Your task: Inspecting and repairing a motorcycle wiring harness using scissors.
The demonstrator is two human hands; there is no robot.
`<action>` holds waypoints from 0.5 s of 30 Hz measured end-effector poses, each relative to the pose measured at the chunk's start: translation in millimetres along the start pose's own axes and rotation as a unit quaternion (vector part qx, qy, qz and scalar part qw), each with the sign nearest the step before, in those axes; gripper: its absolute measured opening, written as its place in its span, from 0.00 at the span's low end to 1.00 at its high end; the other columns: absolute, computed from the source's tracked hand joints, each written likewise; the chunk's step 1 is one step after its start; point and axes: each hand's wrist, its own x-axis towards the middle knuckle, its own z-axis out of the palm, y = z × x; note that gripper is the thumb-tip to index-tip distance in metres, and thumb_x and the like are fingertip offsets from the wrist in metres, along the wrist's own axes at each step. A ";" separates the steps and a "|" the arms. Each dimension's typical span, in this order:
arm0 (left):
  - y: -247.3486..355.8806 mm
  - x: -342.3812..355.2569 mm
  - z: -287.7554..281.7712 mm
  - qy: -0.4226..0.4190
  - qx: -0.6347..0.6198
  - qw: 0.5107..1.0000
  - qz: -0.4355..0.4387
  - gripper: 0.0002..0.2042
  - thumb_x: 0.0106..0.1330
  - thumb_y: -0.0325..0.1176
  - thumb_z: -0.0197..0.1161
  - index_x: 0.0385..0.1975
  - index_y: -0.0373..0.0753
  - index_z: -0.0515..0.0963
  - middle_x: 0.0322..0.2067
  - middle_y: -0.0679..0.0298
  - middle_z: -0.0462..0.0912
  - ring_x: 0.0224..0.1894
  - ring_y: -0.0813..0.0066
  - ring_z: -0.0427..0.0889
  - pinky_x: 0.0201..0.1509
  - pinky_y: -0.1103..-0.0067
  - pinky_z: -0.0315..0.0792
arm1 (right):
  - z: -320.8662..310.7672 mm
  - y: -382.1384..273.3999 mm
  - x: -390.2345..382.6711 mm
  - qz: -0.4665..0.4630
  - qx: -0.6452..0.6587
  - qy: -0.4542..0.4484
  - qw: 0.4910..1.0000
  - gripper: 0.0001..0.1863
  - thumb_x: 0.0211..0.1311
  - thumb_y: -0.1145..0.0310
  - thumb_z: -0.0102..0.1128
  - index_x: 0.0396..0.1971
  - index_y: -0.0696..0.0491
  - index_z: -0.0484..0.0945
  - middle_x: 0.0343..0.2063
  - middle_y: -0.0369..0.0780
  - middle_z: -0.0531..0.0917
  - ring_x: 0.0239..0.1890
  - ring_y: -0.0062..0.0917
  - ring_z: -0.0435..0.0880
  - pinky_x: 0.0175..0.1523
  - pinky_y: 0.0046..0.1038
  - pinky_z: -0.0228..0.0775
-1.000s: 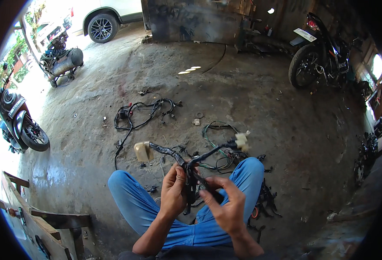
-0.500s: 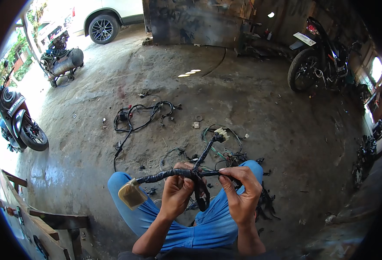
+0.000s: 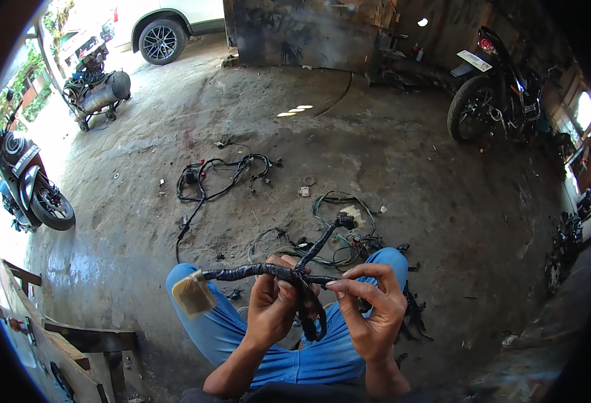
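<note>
My left hand (image 3: pixel 272 312) is closed around the middle of a wiring harness (image 3: pixel 241 271) wrapped in black tape, raised above my lap. Thumb and fingers of my right hand (image 3: pixel 370 312) pinch the tip of its short right branch. Another branch points up and away, ending in a black connector (image 3: pixel 344 220); a dark loop hangs down between my hands. On the harness's left end sits a flat, yellowish, squarish piece (image 3: pixel 194 295), over my left knee in blue jeans (image 3: pixel 208 336).
On the concrete floor ahead lies another black wiring harness (image 3: pixel 205 195), with thin loose wires (image 3: pixel 322 205) nearer me. A wooden bench frame (image 3: pixel 90 341) stands at lower left. Farther off are an air compressor (image 3: pixel 104 93), two motorcycles (image 3: pixel 473 107) and a white car (image 3: pixel 201 17).
My right hand has slid to the tip of the short branch, its fingers now more arched. The left end of the harness, with the yellowish piece, has shifted slightly left and up.
</note>
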 end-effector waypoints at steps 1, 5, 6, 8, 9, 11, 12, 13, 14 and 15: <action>3.8 -1.3 2.0 0.007 -0.023 0.999 -0.027 0.21 0.72 0.46 0.59 0.52 0.36 0.65 0.36 0.60 0.76 0.31 0.75 0.78 0.32 0.76 0.75 | -0.4 -2.0 -0.1 -0.001 0.001 0.004 1.000 0.12 0.54 0.83 0.67 0.37 0.53 0.88 0.37 0.39 0.80 0.37 0.22 0.82 0.34 0.20 0.77; 6.6 -5.0 3.9 0.037 -0.074 0.993 -0.082 0.20 0.73 0.46 0.56 0.54 0.39 0.64 0.36 0.59 0.75 0.30 0.73 0.74 0.30 0.72 0.75 | -0.9 -5.6 0.0 -0.005 0.008 0.013 1.000 0.11 0.54 0.82 0.68 0.37 0.53 0.88 0.37 0.39 0.80 0.35 0.21 0.82 0.34 0.20 0.76; 6.6 -5.4 3.9 0.037 -0.073 0.993 -0.082 0.20 0.73 0.46 0.56 0.54 0.39 0.64 0.36 0.59 0.75 0.30 0.73 0.74 0.30 0.72 0.75 | -0.1 -5.8 0.1 -0.004 0.009 0.013 1.000 0.11 0.54 0.82 0.68 0.37 0.53 0.88 0.37 0.39 0.80 0.35 0.21 0.82 0.34 0.20 0.76; 6.5 -5.7 6.2 0.034 -0.097 0.992 -0.079 0.18 0.74 0.45 0.55 0.54 0.41 0.64 0.37 0.59 0.73 0.31 0.73 0.72 0.29 0.72 0.75 | 0.2 -7.0 0.2 -0.005 0.018 0.032 0.999 0.07 0.55 0.81 0.68 0.33 0.55 0.87 0.35 0.41 0.80 0.35 0.21 0.80 0.36 0.19 0.72; 7.3 -5.7 7.7 0.033 -0.096 0.992 -0.078 0.18 0.74 0.45 0.55 0.54 0.41 0.64 0.37 0.59 0.73 0.31 0.73 0.72 0.29 0.72 0.75 | -0.5 -6.0 -0.2 -0.006 0.018 0.032 0.999 0.07 0.55 0.81 0.68 0.33 0.55 0.87 0.35 0.41 0.80 0.35 0.21 0.80 0.36 0.19 0.72; 8.2 -4.4 9.6 0.026 -0.090 0.993 -0.077 0.16 0.75 0.44 0.54 0.52 0.40 0.64 0.37 0.60 0.71 0.30 0.73 0.71 0.29 0.71 0.75 | -0.9 -2.0 -1.2 -0.027 0.012 0.036 0.999 0.07 0.54 0.81 0.68 0.33 0.55 0.87 0.35 0.41 0.80 0.35 0.22 0.81 0.36 0.20 0.72; 7.6 -3.4 9.3 0.026 -0.090 0.993 -0.077 0.16 0.75 0.44 0.54 0.52 0.40 0.64 0.37 0.60 0.71 0.30 0.73 0.71 0.29 0.71 0.75 | -0.9 -2.6 -1.1 -0.027 0.012 0.037 0.999 0.07 0.54 0.81 0.68 0.33 0.55 0.87 0.35 0.41 0.80 0.35 0.22 0.81 0.36 0.20 0.72; 6.5 -2.4 8.5 0.018 -0.088 0.993 -0.072 0.16 0.75 0.44 0.54 0.50 0.39 0.64 0.36 0.60 0.70 0.30 0.74 0.71 0.30 0.70 0.76 | -0.8 -3.9 -1.3 -0.013 0.017 0.037 0.999 0.07 0.54 0.81 0.69 0.33 0.55 0.87 0.35 0.41 0.81 0.35 0.22 0.81 0.36 0.20 0.72; 6.0 -1.5 8.0 0.011 -0.087 0.994 -0.067 0.15 0.75 0.44 0.54 0.48 0.39 0.64 0.35 0.61 0.70 0.30 0.74 0.71 0.30 0.70 0.77 | -0.7 -4.4 -1.5 0.000 0.022 0.038 0.999 0.07 0.54 0.80 0.69 0.33 0.54 0.87 0.35 0.41 0.81 0.36 0.22 0.81 0.36 0.20 0.72; 6.1 -0.5 8.1 0.011 -0.086 0.994 -0.067 0.15 0.75 0.44 0.54 0.48 0.39 0.64 0.35 0.61 0.70 0.30 0.74 0.71 0.30 0.70 0.77 | -1.7 -3.3 -2.0 0.000 0.022 0.038 0.999 0.07 0.54 0.80 0.69 0.33 0.54 0.87 0.35 0.41 0.81 0.36 0.22 0.81 0.36 0.20 0.72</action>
